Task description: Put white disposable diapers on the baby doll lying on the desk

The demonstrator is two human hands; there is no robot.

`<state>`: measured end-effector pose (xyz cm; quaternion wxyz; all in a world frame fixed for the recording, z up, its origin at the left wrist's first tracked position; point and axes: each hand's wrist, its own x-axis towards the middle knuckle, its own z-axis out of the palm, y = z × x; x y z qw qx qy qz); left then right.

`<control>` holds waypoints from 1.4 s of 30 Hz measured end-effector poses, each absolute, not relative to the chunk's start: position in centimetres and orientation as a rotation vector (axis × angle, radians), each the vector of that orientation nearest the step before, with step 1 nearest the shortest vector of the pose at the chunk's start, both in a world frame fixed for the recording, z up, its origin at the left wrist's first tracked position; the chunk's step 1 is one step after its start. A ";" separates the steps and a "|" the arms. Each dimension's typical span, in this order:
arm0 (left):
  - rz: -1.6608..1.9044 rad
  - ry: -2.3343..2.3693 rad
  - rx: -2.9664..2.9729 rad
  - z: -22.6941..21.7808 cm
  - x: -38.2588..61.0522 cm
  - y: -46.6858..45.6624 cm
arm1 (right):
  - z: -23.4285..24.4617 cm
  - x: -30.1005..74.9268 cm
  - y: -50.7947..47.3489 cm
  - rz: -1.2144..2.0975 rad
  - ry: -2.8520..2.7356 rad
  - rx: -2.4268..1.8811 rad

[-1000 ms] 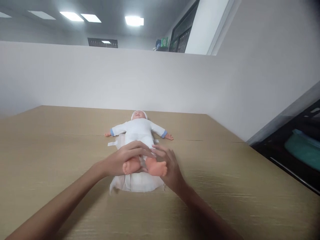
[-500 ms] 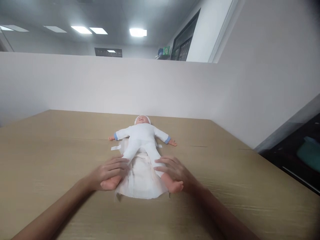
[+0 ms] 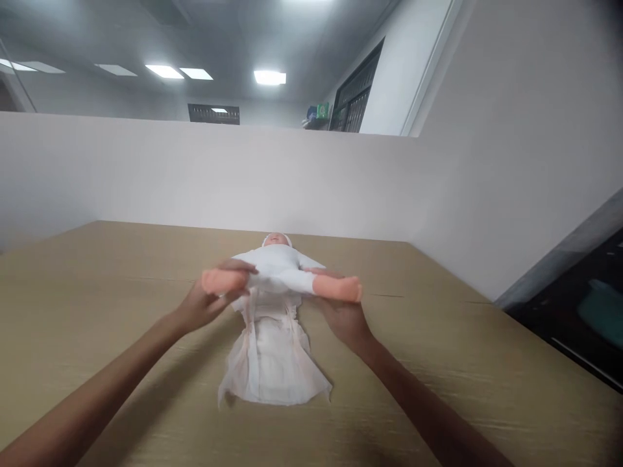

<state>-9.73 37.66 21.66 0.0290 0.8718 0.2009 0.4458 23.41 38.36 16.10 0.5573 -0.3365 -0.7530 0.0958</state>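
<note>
A baby doll (image 3: 275, 259) in a white suit and white headband lies on its back, head toward the wall. Its two legs are raised off the table and spread, with the bare feet toward me. My left hand (image 3: 207, 301) is closed round the doll's leg on the left, thumb below and fingers above. On the right, my right hand (image 3: 341, 314) holds the other leg from beneath and outside, partly hidden by the foot. Unfolded beneath the doll lies a white diaper (image 3: 275, 366), its near half spread flat toward me.
The wooden table (image 3: 136, 279) runs back to a low white wall (image 3: 233, 175). To the right stands a dark open space with a teal item (image 3: 603, 311) in it. Beyond the wall, a green package (image 3: 322, 111) sits by a window.
Both my hands have lifted the doll's legs up and away from me, off the diaper. More of the diaper shows now. The view has tilted slightly upward.
</note>
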 end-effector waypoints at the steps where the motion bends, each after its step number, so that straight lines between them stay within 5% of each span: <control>1: 1.460 0.645 2.630 23.2 -9.3 38.3 | 17.4 23.0 39.2 0.259 -1.737 -0.773; 12: 1.603 0.899 2.199 29.6 -8.5 41.9 | 25.8 19.6 43.2 0.441 -1.581 -0.719; 42: 1.351 0.935 2.346 25.9 -8.3 37.3 | 20.9 21.0 38.3 0.613 -1.578 -0.803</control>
